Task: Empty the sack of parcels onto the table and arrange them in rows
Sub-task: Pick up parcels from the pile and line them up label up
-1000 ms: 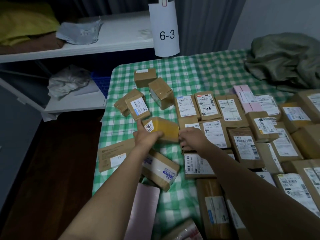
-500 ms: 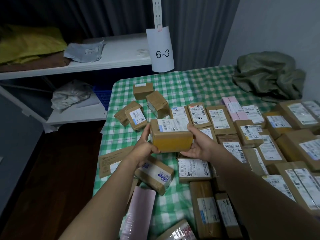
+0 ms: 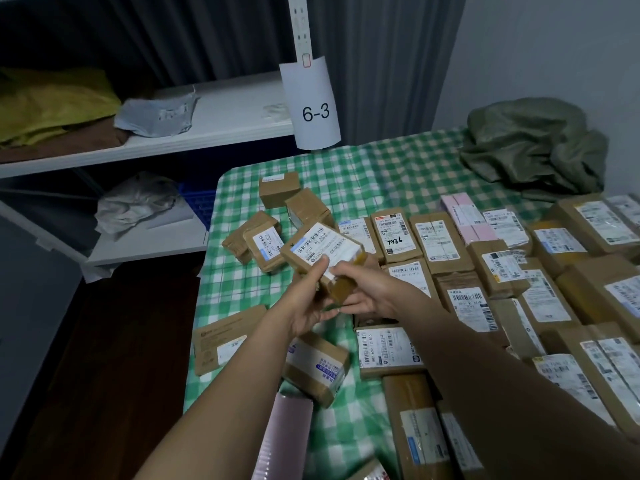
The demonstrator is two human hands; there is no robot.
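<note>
A small brown cardboard parcel [image 3: 320, 252] with a white barcode label on top is held up above the table, tilted. My left hand [image 3: 308, 303] grips its near left side and my right hand [image 3: 367, 289] holds its near right end. Below lies the green checked tablecloth [image 3: 349, 174]. Rows of labelled brown parcels [image 3: 433, 242] fill the table's right half. A loose cluster of small boxes [image 3: 294, 206] sits at the far left. The empty olive sack [image 3: 533, 147] lies crumpled at the far right corner.
A flat box [image 3: 221, 341] overhangs the table's left edge and a pink package [image 3: 284, 438] juts out at the near edge. White shelves [image 3: 207, 133] stand to the left, with a sign reading 6-3 [image 3: 315, 109] on the post. Dark floor lies left of the table.
The parcel was picked off the table with both hands, lifted and turned so its label faces up; it now sits tilted, rotated further than half a second ago.
</note>
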